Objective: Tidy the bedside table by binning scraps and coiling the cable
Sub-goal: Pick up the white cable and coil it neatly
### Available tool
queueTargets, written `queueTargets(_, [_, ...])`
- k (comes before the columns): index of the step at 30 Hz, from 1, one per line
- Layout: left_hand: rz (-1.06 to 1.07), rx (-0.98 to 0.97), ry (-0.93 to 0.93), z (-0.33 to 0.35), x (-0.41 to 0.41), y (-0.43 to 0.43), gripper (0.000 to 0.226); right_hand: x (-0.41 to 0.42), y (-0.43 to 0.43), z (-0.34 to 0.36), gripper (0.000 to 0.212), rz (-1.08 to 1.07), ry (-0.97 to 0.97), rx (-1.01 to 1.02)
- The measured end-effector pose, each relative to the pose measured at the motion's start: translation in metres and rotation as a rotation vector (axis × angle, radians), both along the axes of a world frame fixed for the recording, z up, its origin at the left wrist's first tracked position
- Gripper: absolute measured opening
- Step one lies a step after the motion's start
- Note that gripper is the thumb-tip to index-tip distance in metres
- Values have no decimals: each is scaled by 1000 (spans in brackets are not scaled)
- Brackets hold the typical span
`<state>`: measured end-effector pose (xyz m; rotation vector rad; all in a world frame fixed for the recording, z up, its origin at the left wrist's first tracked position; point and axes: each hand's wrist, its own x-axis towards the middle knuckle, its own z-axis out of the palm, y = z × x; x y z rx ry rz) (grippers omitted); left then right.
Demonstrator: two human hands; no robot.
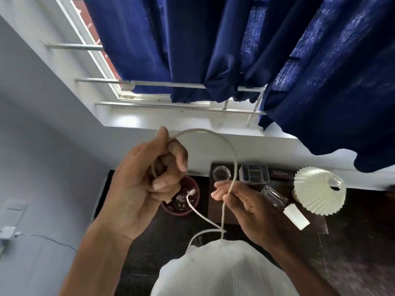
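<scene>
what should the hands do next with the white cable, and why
Probably carry the right hand over to the left hand and tuck the arc into its grip as a loop. The left hand grips the white cable near its plug end, the right pinches it further along, and more cable hangs below, uncoiled.

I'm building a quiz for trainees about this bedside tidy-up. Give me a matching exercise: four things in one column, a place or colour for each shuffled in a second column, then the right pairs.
Things:
1 cable
2 bin
3 lamp shade
4 curtain

Descriptions:
A dark blue, hanging over the window
B white, held between the left hand and the right hand
C dark red, beside the table, scraps inside
D cream and pleated, on the table

Pairs: 1-B; 2-C; 3-D; 4-A
</scene>
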<state>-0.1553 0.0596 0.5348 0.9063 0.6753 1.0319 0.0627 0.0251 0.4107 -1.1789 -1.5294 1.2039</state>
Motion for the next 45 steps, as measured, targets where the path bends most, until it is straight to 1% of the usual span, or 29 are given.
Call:
queueTargets(1, [-46, -11, -56, -2, 4, -3, 42, -3, -1, 1, 21, -31, 29, -23])
queueTargets(2, [-93, -12, -135, -4, 10, -7, 40, -6, -1, 3, 22, -55, 18, -49])
queueTargets(3, [-115, 0, -207, -5, 16, -9, 39, -8, -1, 4, 23, -43, -30, -73])
queueTargets(4, [-95, 24, -237, -6, 23, -11, 39, -10, 0, 4, 23, 16, -116, -90])
queueTargets(5, [-35, 57, -212, -9, 31, -11, 41, -11, -1, 4, 22, 108, -217, -86])
queueTargets(6, [59, 94, -141, -12, 38, -8, 43, -10, -4, 3, 21, 211, -303, -68])
queueTargets(8, [294, 171, 110, -21, 50, 2, 46, -5, -11, 8, 23, 359, -383, -31])
queueTargets(9, [386, 197, 242, -27, 53, 6, 46, 0, -14, 15, 27, 388, -391, -13])
queueTargets(11, [499, 171, 380, -43, 61, 8, 46, 14, -18, 36, 33, 428, -444, 52])
queueTargets(14, [543, -34, 361, -66, 75, -1, 50, 37, -20, 70, 38, 524, -686, 191])
queueTargets(15, [544, -75, 400, -73, 82, -6, 54, 43, -20, 78, 40, 537, -720, 221])
queueTargets(17, [527, -64, 553, -86, 102, -18, 61, 52, -17, 82, 41, 585, -730, 314])
queueTargets(18, [509, -53, 610, -90, 112, -24, 58, 57, -15, 84, 40, 597, -724, 362])
queueTargets(19, [492, -49, 647, -92, 121, -32, 50, 62, -12, 85, 40, 591, -701, 379])
queueTargets(20, [468, -42, 626, -90, 131, -42, 40, 71, -8, 87, 40, 568, -659, 369])
queueTargets(21, [436, -38, 590, -87, 141, -52, 38, 81, -3, 89, 40, 527, -597, 345])
queueTargets(25, [243, -40, 489, -63, 176, -86, 66, 121, 19, 97, 18, 226, -270, 303])
queueTargets(27, [145, -84, 406, -48, 190, -96, 68, 131, 21, 87, 16, 141, -114, 167])
queueTargets(29, [118, -126, 297, -36, 200, -100, 59, 130, 15, 68, 24, 141, 47, 2])
queueTargets(31, [175, -133, 228, -28, 205, -96, 62, 128, 1, 49, 45, 176, 67, -125])
queueTargets(32, [191, -87, 188, -24, 208, -92, 67, 126, -7, 43, 45, 224, 50, -187])
queueTargets(34, [236, 35, 76, -17, 212, -82, 67, 123, -24, 35, 37, 330, -46, -297])
queueTargets(36, [315, 84, 9, -11, 211, -69, 63, 118, -38, 32, 29, 433, -144, -318])
queueTargets(37, [353, 105, 25, -10, 209, -63, 61, 117, -42, 31, 31, 456, -180, -294])
queueTargets(38, [390, 146, 85, -10, 206, -58, 57, 117, -43, 31, 34, 456, -211, -258])
queueTargets(40, [453, 272, 308, -18, 199, -48, 50, 119, -40, 36, 28, 454, -279, -172])
queueTargets(41, [481, 346, 461, -26, 196, -45, 46, 120, -37, 39, 25, 457, -359, -103])
queueTargets(43, [508, 496, 831, -44, 187, -39, 38, 122, -35, 44, 22, 457, -524, 51])
queueTargets(45, [491, 588, 1142, -64, 174, -36, 41, 125, -31, 47, 22, 433, -598, 134])
